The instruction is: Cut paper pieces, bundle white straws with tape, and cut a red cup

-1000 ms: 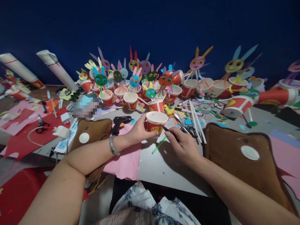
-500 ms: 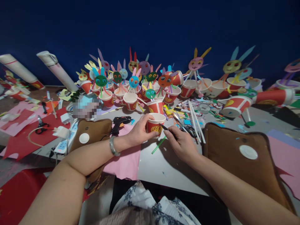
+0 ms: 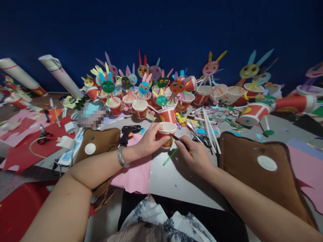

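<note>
Upright on the table stands a red-and-white paper cup [image 3: 167, 127], with my left hand [image 3: 151, 138] closed round its left side and the thumb across its front. My right hand [image 3: 195, 153] grips a small dark knife [image 3: 176, 138], its tip at the cup's right wall; whether the tip goes through the wall I cannot tell. Below the cup lies a green straw [image 3: 170, 157]. Just behind it is another paper cup [image 3: 167, 115] with a green rabbit-like paper face [image 3: 162, 101].
Several cups with paper rabbit faces line the back, before a dark blue wall [image 3: 161, 33]. A black glue gun [image 3: 129, 133] lies left on pink paper [image 3: 135, 171]. Brown cushioned pads [image 3: 242, 168] flank my arms. White straws [image 3: 212, 131] and scissors [image 3: 202, 137] lie right.
The knife's tip has shifted slightly left and up along the cup's side. My left thumb sits a little higher on the cup's front. Little else differs.
</note>
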{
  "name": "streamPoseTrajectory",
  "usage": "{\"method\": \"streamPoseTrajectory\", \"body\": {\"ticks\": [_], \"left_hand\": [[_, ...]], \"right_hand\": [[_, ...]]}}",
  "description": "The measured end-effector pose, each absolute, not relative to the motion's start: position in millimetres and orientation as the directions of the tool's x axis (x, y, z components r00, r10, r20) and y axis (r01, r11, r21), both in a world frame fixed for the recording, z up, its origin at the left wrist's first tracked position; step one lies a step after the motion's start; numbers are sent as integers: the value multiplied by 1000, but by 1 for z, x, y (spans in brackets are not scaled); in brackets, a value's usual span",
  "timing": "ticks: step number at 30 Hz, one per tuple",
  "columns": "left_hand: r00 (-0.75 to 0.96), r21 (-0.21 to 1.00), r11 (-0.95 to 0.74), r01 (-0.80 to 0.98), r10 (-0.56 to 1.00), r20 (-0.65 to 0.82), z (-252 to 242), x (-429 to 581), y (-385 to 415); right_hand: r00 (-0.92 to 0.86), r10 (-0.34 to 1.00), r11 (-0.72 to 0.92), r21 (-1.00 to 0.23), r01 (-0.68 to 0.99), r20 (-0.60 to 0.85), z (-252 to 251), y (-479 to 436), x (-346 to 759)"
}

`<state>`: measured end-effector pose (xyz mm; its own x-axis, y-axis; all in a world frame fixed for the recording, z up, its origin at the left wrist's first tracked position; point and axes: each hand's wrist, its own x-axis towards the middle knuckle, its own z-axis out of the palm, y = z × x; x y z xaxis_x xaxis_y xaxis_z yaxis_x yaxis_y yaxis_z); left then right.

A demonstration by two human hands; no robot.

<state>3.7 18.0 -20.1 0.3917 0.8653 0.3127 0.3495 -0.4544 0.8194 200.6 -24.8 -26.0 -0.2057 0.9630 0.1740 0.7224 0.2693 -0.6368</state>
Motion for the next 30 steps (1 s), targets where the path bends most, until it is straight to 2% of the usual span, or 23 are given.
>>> {"method": "streamPoseTrajectory", "body": {"ticks": [5, 19, 22, 25, 30], "left_hand": [[372, 779, -515, 357, 844, 387, -21, 2, 18], [407, 779, -556, 291, 809, 425, -14, 2, 14], [440, 696, -628, 348, 765, 470, -12, 0, 13], [485, 554, -706, 442, 707, 514, -11, -3, 12], [538, 386, -759, 525, 647, 540, -8, -6, 9]], "right_hand": [[-200, 966, 257, -632, 731, 162, -25, -26, 200], [-206, 961, 276, -620, 734, 184, -27, -29, 199], [-210, 958, 286, -614, 736, 195, -28, -30, 199], [-215, 953, 301, -575, 761, 213, -28, -31, 198], [-251, 906, 364, -328, 872, 340, -28, -34, 200]]}}
